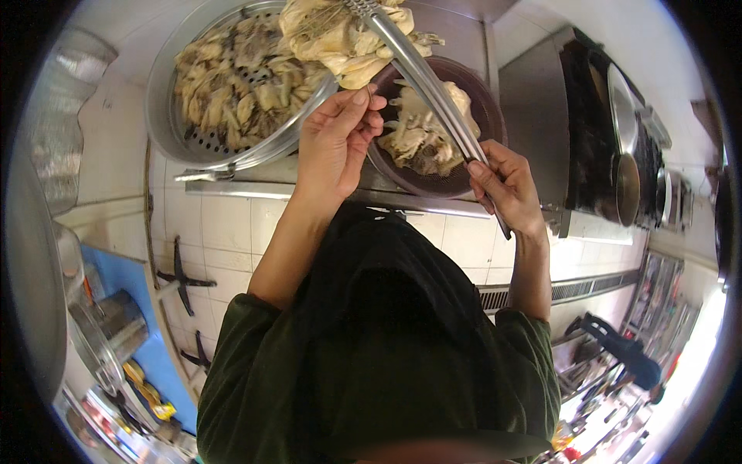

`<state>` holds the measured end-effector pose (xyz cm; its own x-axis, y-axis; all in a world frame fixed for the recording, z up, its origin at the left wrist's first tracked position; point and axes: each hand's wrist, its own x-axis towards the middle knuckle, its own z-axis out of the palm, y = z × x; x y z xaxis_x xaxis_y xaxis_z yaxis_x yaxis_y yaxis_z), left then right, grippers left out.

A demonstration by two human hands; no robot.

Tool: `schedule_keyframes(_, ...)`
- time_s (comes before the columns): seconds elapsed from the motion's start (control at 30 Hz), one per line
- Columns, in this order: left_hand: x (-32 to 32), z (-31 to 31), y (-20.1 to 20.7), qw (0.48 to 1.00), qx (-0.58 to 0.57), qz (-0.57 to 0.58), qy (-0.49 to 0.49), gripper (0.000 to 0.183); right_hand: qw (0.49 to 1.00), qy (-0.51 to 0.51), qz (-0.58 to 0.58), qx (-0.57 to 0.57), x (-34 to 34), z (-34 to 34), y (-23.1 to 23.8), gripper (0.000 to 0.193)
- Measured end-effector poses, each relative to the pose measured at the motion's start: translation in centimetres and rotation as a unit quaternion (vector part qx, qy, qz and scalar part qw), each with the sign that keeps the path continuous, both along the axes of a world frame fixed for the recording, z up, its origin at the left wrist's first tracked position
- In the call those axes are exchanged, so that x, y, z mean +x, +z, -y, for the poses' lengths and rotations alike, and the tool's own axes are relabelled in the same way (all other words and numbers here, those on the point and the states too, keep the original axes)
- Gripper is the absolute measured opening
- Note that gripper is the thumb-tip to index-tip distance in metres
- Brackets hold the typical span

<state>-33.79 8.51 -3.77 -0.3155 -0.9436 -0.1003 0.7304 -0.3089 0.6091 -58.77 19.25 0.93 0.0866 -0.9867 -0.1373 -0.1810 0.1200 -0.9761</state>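
Far centre, above the steel surface (pixel 457 32): right hand (pixel 506 182), closed round metal tongs (pixel 417 66); left hand (pixel 334 143), fingertips pinched, perhaps on a strand too fine to confirm. At the tongs' far end: pale poultry piece (pixel 321 31), not yet set down. Nearer, right: brown basket (pixel 410 182), holding poultry (pixel 412 127). Left: perforated pan (pixel 165 116), well filled with poultry pieces (pixel 239 100). Progress, judged: partway; pan's load apparently left.

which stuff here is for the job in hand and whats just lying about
Part of the job:
tongs in the right hand
poultry at their tip, beside the left hand
brown basket under the tongs
metal steamer left of the basket

Seemingly lying about:
grey pot on a blue surface
round pan at right
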Motion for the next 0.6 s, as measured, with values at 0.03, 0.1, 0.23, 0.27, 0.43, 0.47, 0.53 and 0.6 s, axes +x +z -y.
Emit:
schedule_keyframes(0.03, -1.3, 0.2, -0.1, 1.0, 0.008, -0.014, -0.025, 0.018, 1.0, -0.02, 0.005, 0.003, -0.5, -0.9, 0.0, 0.019)
schedule_keyframes(0.1, -3.6, 0.2, -0.3, 0.997, 0.03, -0.048, -0.056, 0.014, 0.998, -0.054, 0.022, -0.003, -0.9, -2.7, -0.4, 0.018)
schedule_keyframes(0.23, -6.6, 0.3, -1.0, 0.993, 0.042, -0.054, -0.1, 0.01, 0.99, -0.133, 0.053, -0.007, -1.2, -5.3, -2.1, 0.016)
schedule_keyframes(0.27, -7.1, 0.2, -1.2, 0.991, 0.041, -0.061, -0.109, 0.011, 0.986, -0.148, 0.071, -0.004, -1.2, -5.7, -2.6, 0.016)
schedule_keyframes(0.43, -8.4, -0.3, -2.1, 0.985, 0.076, -0.041, -0.148, 0.011, 0.972, -0.199, 0.121, 0.007, -1.0, -7.4, -4.4, 0.016)
schedule_keyframes(0.47, -8.5, -0.5, -2.3, 0.982, 0.07, -0.042, -0.169, 0.011, 0.97, -0.206, 0.127, 0.01, -1.0, -7.5, -4.6, 0.016)
schedule_keyframes(0.53, -8.4, -1.1, -2.7, 0.977, 0.072, -0.015, -0.2, 0.012, 0.968, -0.222, 0.117, 0.002, -1.3, -7.5, -4.8, 0.016)
schedule_keyframes(0.6, -7.8, -3.0, -3.4, 0.973, 0.076, 0.019, -0.219, 0.015, 0.962, -0.25, 0.111, 0.004, -1.7, -7.5, -4.9, 0.016)
